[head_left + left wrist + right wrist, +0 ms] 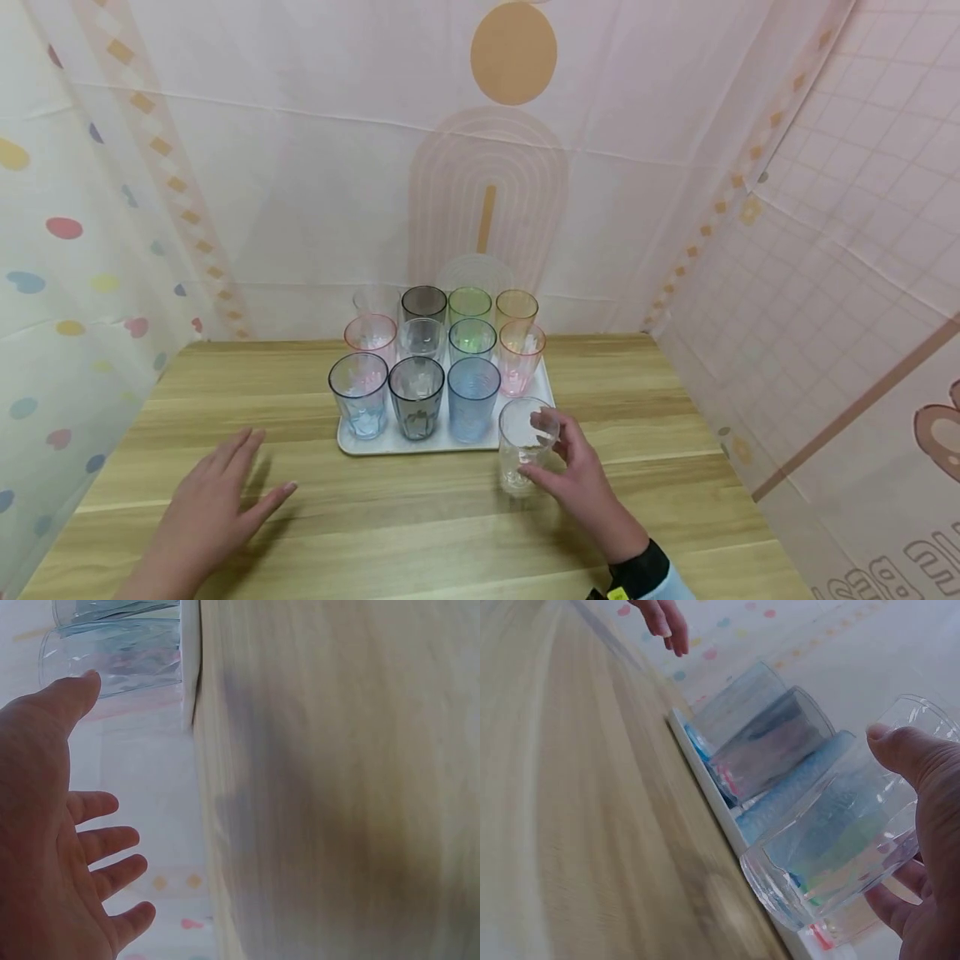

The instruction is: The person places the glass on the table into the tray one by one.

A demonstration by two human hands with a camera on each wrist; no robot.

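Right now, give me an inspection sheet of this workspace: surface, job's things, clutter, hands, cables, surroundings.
Surface: wooden table, bare in front.
Job's things: clear cup upright at the white tray's front right corner, whether on or off the tray unclear; tray holds rows of upright coloured cups.
Clutter: nothing seen.
Hands: right hand grips the clear cup; left hand open, flat over the table, holding nothing.
Cables: nothing seen.
Surroundings: patterned fabric backdrop on three sides.

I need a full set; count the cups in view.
12. Eleven stand on the white tray: four in the back row, four in the middle, three in front. The clear cup is gripped by the right hand at the tray's front right corner.
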